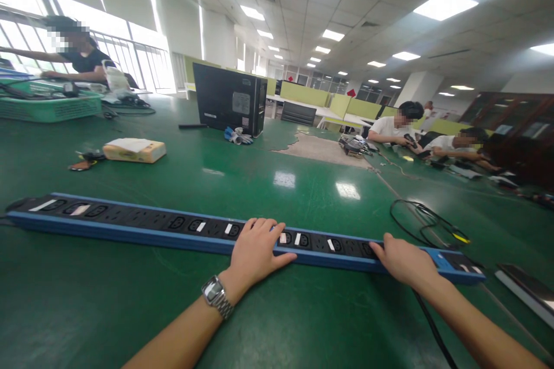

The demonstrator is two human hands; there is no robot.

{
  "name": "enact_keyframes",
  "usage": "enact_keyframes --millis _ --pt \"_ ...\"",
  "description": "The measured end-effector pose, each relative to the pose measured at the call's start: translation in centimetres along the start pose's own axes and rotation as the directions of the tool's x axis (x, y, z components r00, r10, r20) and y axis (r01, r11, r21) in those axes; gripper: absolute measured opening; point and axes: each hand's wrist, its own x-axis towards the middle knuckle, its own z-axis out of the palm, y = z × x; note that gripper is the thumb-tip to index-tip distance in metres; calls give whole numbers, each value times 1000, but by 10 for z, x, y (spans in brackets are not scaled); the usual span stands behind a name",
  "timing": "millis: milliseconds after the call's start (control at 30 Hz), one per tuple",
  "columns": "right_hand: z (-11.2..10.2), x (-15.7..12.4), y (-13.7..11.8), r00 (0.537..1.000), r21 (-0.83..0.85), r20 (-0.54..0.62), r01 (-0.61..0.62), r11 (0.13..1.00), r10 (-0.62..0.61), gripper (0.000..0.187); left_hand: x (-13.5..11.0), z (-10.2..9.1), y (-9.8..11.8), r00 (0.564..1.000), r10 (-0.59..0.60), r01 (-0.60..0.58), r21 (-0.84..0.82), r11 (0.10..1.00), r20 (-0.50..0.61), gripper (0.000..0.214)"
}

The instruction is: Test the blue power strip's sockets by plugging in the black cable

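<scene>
A long power strip with a blue casing and black sockets lies across the green table, white stickers beside some sockets. Over its middle rests my left hand, fingers bent across to the far edge and thumb stretched along the near side. Closer to the right end, my right hand is wrapped around the strip, its thumb on top; the other fingers are mostly hidden. A metal-banded watch sits on my left wrist.
Black cable coils beyond the strip's right end, near a dark flat device. Farther back are a tissue pack, a black computer case, gloves and a green basket. Several people sit around the table.
</scene>
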Motion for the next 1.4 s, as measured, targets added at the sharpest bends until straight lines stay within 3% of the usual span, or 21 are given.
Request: enact_keyframes --millis 100,200,300,433,533,633,767,933,1267,1400 --pt "-22 2 14 999 14 -27 -40 999 41 45 1 -1 0 1000 -8 8 6 1000 9 60" --pt "-59 -2 30 981 95 -144 -116 989 129 54 2 -2 0 1000 -10 10 8 1000 17 60" --pt "-83 -13 18 981 209 -187 -15 978 55 51 2 -2 0 1000 -7 7 2 1000 6 59" --pt "-71 -29 -44 983 216 -53 182 959 -175 44 0 -1 0 1000 -2 2 -9 1000 -8 59" --pt "-55 -33 -90 970 186 15 237 954 -244 45 -1 0 0 1000 -3 3 0 1000 -24 60" --pt "-51 -29 -114 958 152 78 261 953 -275 50 -2 1 1 1000 -2 3 10 1000 -31 60" --pt "-55 -17 -120 950 137 128 266 954 -284 52 -2 0 1 1000 -1 1 -1 1000 -23 61" --pt "-52 0 -120 947 138 106 288 948 -303 57 -1 0 1 1000 -7 7 -6 1000 -14 61" --pt "-52 8 -128 937 194 123 301 934 -328 58 -1 1 0 1000 -10 10 6 1000 -2 62" --pt "-52 14 -119 912 268 190 309 913 -364 55 -1 1 0 1000 -15 15 1 1000 -1 62"
